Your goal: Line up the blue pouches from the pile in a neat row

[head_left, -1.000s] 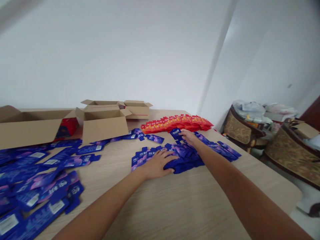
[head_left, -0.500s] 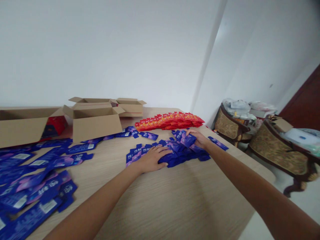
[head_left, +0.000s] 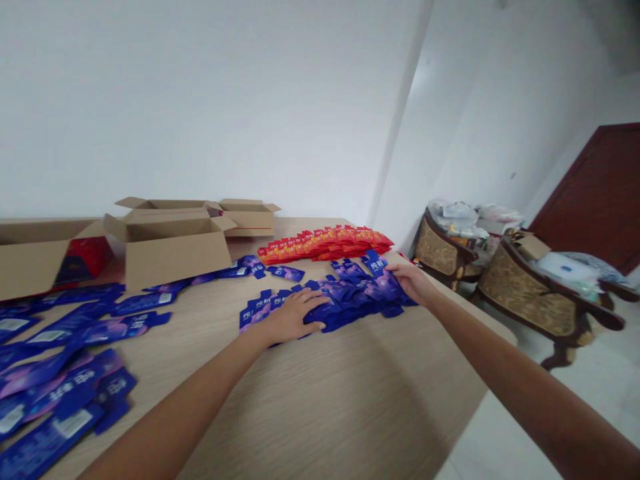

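Right hand (head_left: 413,283) shifted rightward, now farther from the fingers of the left hand (head_left: 295,317) than one second ago; blue pack (head_left: 377,267) just left of the right fingertips now shows large white lettering, where the pack there earlier showed a darker face; blue pile (head_left: 340,313), earlier extending well right of those fingers, now ends near them; dark red door (head_left: 593,193), well right of the fingers, now more exposed.
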Demonstrator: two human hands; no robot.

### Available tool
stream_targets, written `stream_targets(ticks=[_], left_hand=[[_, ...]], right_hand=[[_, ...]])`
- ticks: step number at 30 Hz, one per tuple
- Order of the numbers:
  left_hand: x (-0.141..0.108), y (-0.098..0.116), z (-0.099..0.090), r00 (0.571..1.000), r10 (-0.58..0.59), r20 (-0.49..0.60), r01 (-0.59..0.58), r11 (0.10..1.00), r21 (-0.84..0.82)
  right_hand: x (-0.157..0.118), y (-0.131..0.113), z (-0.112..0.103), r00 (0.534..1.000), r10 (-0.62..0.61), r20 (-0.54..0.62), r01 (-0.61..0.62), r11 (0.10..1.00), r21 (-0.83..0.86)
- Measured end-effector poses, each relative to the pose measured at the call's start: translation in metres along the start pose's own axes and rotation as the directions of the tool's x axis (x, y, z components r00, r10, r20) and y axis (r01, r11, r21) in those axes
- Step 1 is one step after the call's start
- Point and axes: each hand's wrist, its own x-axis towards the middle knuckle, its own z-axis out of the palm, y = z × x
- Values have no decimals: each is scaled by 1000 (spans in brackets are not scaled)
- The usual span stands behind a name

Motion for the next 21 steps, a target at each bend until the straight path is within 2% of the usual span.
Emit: stream_targets(ticks=[2,5,7,13,17,21], left_hand=[[0,1,-1,1000,-1,-4,1,1000,1],[0,1,-1,1000,-10,-1,10,1000,1],[1,1,-2,1000,-14,7,14,1000,-2],[-2,4,-7,1000,-23,-18,22,999,-33],[-4,4,-10,999,-26,-47,23,998,-63],[-7,-1,-13,992,-78,-98,67,991,-113]], right_hand=[[2,5,3,999,36,4,-35,990,-139],[11,11,14,997,36,-62,-58,920,-389],[19,13,23,995,36,-96,-78,877,-474],[31,10,44,993,35,-115,-88,861,-500],[19,8,52,995,56,-85,-90,873,-480],[2,5,63,995,91,-51,-104,896,-432]])
